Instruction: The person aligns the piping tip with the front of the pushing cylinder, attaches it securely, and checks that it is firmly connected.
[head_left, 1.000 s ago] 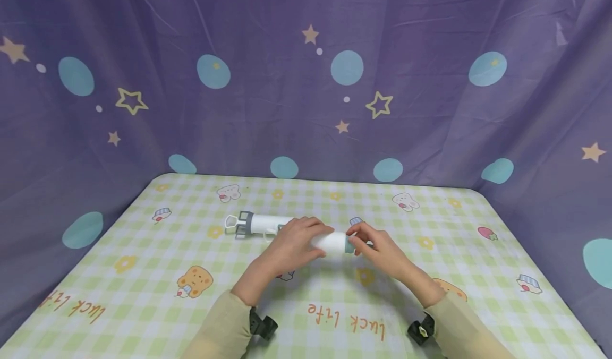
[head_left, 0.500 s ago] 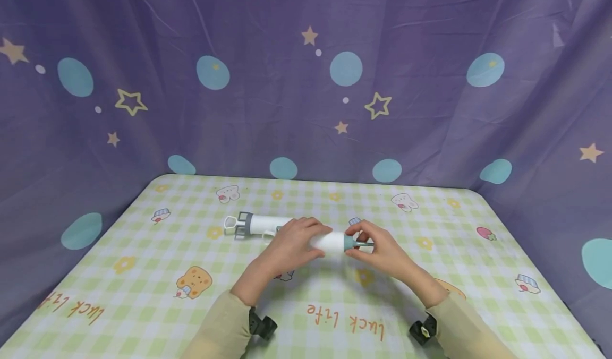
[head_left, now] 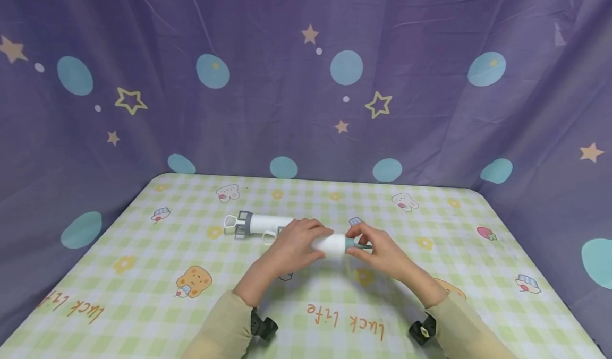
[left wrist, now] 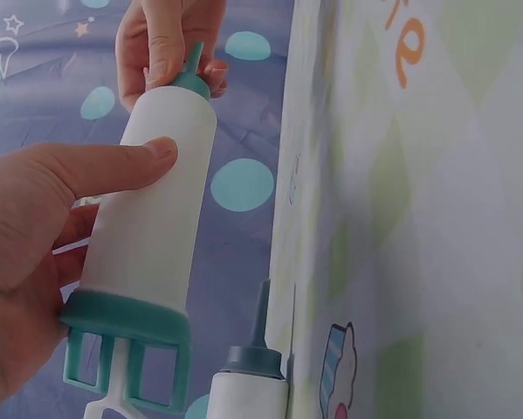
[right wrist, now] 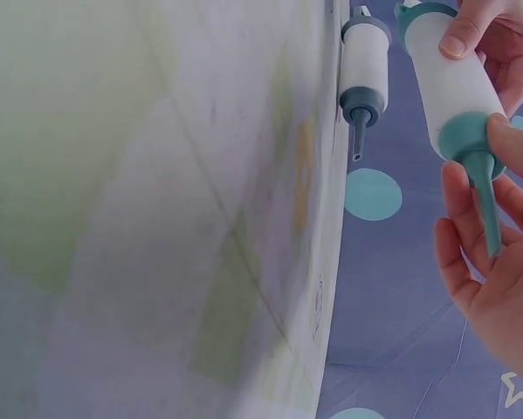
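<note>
My left hand (head_left: 296,245) grips the white barrel of a large plastic icing syringe (left wrist: 161,201), thumb lying along its near side. Its teal finger flange (left wrist: 126,319) and white plunger handle stick out behind that hand. At the other end, my right hand (head_left: 380,250) pinches the teal screw cap (right wrist: 466,133) between thumb and fingers. The tapered nozzle (right wrist: 486,205) points out between the right fingers, towards the palm. The cap sits against the barrel end. Beside it on the table lies a second syringe (head_left: 270,224) with grey fittings, partly hidden by my left hand in the head view.
A green checked cloth (head_left: 143,306) with printed cakes and bears covers the table. Behind it and along the sides hangs a purple curtain (head_left: 268,114) with stars and blue dots. The grey syringe's nozzle (right wrist: 359,135) points rightward, close to the held syringe.
My right fingers have shifted on the cap, and more of the nozzle shows than a second ago. The nozzle slants slightly differently now. My left hand keeps its grip; the grey syringe stays put.
</note>
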Available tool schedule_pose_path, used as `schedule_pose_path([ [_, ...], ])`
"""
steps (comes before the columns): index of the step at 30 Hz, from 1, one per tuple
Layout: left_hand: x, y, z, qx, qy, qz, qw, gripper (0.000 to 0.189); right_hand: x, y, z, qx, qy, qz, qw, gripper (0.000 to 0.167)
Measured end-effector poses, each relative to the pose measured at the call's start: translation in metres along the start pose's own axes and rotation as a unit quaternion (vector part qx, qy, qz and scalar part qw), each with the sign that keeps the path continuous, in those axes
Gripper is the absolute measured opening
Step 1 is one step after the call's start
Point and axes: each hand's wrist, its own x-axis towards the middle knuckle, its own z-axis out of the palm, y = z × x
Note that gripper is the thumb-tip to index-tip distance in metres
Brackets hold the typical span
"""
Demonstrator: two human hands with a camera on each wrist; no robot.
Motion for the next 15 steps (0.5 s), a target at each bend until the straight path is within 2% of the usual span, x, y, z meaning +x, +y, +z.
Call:
schedule_pose_path([
  [6, -0.0004, 0.0013, -0.0009, 0.002, -0.006, -0.007, 1.0, 0.044, 0.0012, -0.0017, -0.0011, -0.007, -0.01, 0.004, 0.9999, 0.022],
  [15, 0.0021, 0.0026, 0.002, -0.018, -0.046, -0.027, 0.9984, 0.045, 0.0019, -0.0014, -0.0041, 0.005, -0.058, 0.072, 0.9957, 0.027],
])
